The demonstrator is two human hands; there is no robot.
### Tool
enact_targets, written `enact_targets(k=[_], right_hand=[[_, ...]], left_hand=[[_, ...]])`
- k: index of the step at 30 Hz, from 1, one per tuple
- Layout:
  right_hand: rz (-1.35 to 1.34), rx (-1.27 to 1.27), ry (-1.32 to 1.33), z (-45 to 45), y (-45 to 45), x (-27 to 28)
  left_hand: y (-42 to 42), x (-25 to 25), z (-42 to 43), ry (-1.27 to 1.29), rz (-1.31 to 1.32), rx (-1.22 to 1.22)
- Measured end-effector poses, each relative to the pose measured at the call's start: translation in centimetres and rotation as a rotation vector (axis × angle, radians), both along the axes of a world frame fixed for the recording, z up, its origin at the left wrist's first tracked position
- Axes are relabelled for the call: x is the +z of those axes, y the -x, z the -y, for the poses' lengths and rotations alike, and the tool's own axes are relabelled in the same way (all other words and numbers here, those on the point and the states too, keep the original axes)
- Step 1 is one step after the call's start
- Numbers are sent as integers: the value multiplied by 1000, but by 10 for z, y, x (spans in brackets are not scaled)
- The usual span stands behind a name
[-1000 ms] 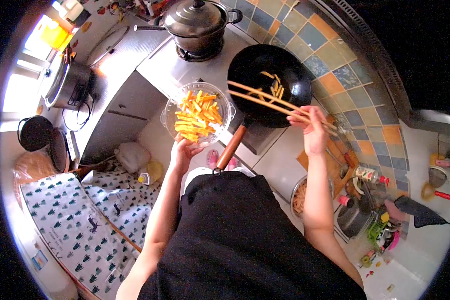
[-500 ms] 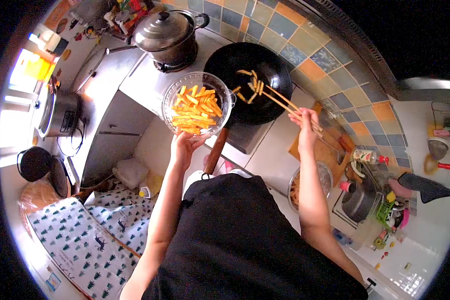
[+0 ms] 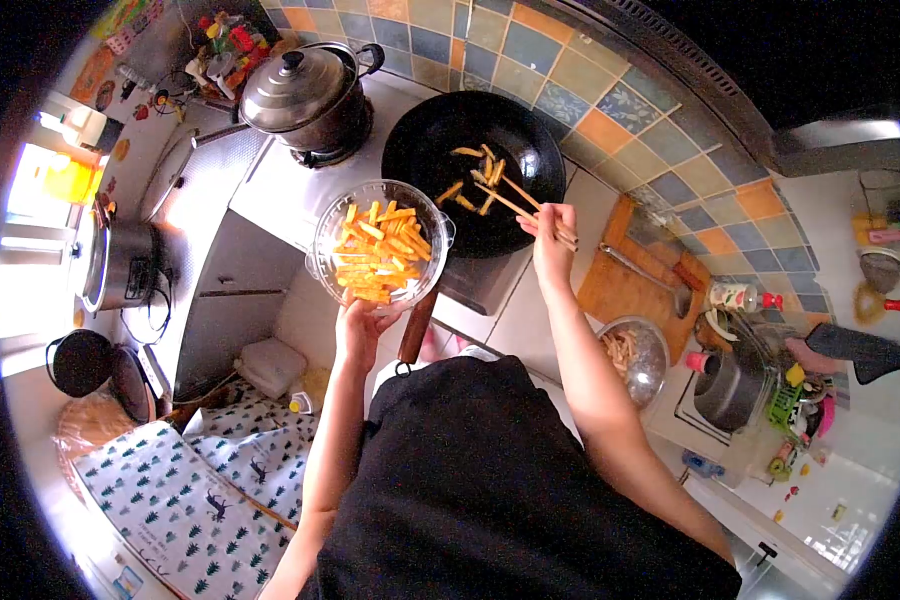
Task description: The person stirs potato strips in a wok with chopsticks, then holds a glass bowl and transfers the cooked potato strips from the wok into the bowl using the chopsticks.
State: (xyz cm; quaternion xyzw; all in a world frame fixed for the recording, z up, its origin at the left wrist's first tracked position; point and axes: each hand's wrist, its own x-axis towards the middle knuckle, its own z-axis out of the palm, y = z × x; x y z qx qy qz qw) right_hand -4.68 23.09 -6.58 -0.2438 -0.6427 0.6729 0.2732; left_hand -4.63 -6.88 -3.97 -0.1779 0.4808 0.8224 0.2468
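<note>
My left hand grips the near rim of a clear bowl, which holds a heap of golden fries. The bowl is beside the near left edge of a black wok. Several fries lie in the wok. Closed around a pair of wooden chopsticks, my right hand is over the wok's right edge. The chopstick tips are among the fries in the wok; whether they pinch one I cannot tell. The wok's wooden handle points toward my body.
A lidded steel pot stands on the burner to the left. On the right are a cutting board with a ladle, a steel bowl of pale strips, and a sink. An electric cooker stands far left.
My right hand has moved left and nearer the wok, bringing the chopstick tips in among the fries. The camera view has shifted slightly. The bowl stays in my left hand.
</note>
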Motion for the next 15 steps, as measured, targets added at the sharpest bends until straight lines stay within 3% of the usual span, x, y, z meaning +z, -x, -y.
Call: enact_targets(k=[15], right_hand=[[36,-10,-302,-5,54,-7]], left_hand=[[-6,-7,14,-20,-14,45]])
